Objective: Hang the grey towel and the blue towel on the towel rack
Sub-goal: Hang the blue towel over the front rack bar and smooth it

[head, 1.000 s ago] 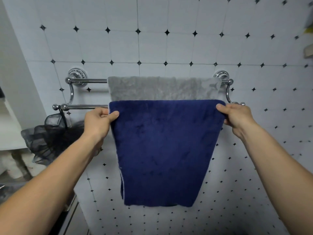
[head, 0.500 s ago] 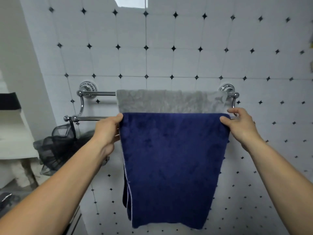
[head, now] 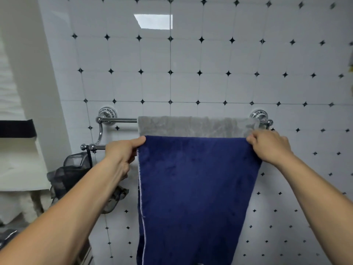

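left hand (head: 122, 153) pinches top-left corner of dark blue plush towel (head: 194, 197) | right hand (head: 271, 148) pinches top-right corner | grey fluffy towel (head: 193, 126) draped on chrome double-bar towel rack (head: 114, 120)

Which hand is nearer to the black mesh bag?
Left. The left hand grips the blue towel at its left corner, just right of the mesh bag; the right hand holds the far corner, across the towel.

Grey towel (head: 194, 126) on rear bar (head: 124, 120), blue towel (head: 196, 188) frt.
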`<state>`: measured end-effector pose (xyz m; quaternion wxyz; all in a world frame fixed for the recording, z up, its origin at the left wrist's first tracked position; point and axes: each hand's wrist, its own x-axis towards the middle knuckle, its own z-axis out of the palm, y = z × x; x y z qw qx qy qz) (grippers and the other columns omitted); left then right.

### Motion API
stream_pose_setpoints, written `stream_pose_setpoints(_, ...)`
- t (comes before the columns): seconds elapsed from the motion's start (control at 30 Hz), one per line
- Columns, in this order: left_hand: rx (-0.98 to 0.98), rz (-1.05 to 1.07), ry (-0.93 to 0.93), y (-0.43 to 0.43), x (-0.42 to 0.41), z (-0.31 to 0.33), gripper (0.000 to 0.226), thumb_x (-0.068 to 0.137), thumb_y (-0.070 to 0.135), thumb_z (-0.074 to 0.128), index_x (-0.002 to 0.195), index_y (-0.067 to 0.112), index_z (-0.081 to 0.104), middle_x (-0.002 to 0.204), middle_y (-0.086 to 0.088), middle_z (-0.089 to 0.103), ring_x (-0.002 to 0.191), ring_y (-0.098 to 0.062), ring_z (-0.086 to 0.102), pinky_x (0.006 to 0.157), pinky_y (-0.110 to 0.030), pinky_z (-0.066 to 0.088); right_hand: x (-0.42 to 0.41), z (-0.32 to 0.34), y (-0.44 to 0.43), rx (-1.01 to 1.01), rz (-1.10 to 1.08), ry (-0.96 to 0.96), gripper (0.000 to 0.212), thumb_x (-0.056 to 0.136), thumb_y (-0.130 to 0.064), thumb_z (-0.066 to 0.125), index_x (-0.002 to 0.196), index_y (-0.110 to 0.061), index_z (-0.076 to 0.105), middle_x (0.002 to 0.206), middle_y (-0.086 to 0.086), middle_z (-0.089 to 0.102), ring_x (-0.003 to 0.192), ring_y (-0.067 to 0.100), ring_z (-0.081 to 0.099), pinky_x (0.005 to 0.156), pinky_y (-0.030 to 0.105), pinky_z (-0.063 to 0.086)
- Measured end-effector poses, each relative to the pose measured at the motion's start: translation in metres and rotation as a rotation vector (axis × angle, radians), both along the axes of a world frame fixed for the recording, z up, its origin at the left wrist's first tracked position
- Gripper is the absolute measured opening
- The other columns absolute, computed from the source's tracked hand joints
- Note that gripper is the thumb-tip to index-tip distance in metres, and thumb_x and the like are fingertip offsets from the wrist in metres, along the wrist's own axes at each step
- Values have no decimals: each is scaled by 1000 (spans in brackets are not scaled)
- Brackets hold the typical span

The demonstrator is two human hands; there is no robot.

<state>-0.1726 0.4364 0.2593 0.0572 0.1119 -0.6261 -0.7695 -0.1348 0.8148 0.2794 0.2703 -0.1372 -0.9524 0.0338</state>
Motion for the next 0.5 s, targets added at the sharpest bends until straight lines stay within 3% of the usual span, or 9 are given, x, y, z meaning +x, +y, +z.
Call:
stream_pose_setpoints(0.07, -98, -1, 40, 2, 1, -2, 24, 70, 18, 82, 86, 5, 70, 80, -10, 73, 61, -20, 56, 57, -27, 35, 5, -6, -5, -29, 58, 37, 21, 94, -27, 43, 79, -26, 56, 104, 10, 62, 100, 34, 54, 75, 41, 37)
stream_pose_setpoints(0.17, -245, -9, 98, -2, 2, -4, 12, 78, 12, 75, 80, 12, 64, 69, -7, 73, 58, -21, 67, 54, -27, 40, 20, -22, 2, -267, 2, 303, 29, 92, -40, 43, 71, -22, 51, 87, 9, 60, 84, 35, 55, 68, 38, 42)
stream_pose_setpoints(0.27, -490, -15, 193, -11, -1, -5, 34, 74, 12, 79, 94, 20, 53, 69, -6, 73, 59, -21, 73, 46, -24, 41, 35, -49, 15, -570, -56, 252, 35, 89, -46, 52, 73, -16, 64, 82, 9, 66, 79, 33, 57, 67, 35, 43)
stream_pose_setpoints(0.37, -745, -15, 269, -6, -3, -6, 54, 69, 12, 82, 114, 30, 58, 75, -2, 73, 74, -22, 73, 71, -35, 54, 35, -67, 4, -1055, 190, 170, 17, 88, -26, 69, 77, -13, 70, 81, 1, 71, 76, 20, 64, 63, 27, 45)
stream_pose_setpoints(0.43, -746, -4, 290, -2, -3, -10, 46, 71, 9, 82, 113, 22, 68, 77, -4, 71, 83, -26, 72, 87, -38, 54, 32, -67, 3, -1151, 254, 200, 9, 88, -14, 70, 79, -14, 70, 82, 0, 72, 67, 11, 66, 58, 20, 47)
stream_pose_setpoints(0.5, -727, 7, 290, -4, -2, -14, 41, 73, 8, 81, 112, 19, 73, 79, -6, 70, 80, -23, 69, 88, -33, 54, 31, -66, 12, -1143, 251, 220, 9, 88, -10, 70, 79, -13, 70, 79, -1, 72, 58, 4, 68, 50, 12, 49)
